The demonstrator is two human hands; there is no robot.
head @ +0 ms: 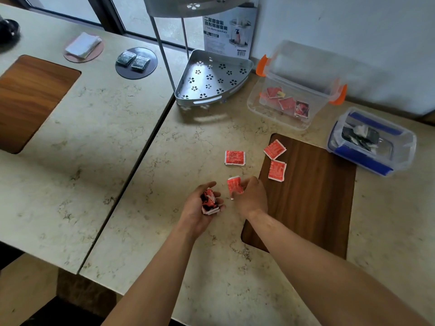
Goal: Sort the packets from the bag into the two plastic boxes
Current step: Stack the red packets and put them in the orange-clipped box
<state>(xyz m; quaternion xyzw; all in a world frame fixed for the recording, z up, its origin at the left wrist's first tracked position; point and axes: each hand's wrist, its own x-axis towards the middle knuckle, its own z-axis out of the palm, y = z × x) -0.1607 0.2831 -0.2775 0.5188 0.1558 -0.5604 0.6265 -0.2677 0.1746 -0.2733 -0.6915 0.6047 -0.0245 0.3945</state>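
Observation:
My left hand (200, 208) cups a small stack of red packets (209, 201) palm up. Just right of it, my right hand (253, 196) pinches a single red packet (234, 185) by its edge above the counter. Three more red packets lie loose: one on the marble (235, 157), two on the wooden inlay (274, 149) (277, 170). A clear box with orange latches (277, 115) at the back holds several red packets. To the right, the clear box with blue latches (400, 151) holds dark and white packets. No bag is in view.
A grey perforated corner rack (211, 78) stands behind the loose packets, with its printed carton (227, 34) against the wall. On the left table, two dark packets rest on a black disc (136, 63), and a folded white cloth (82, 45) lies on a pink coaster.

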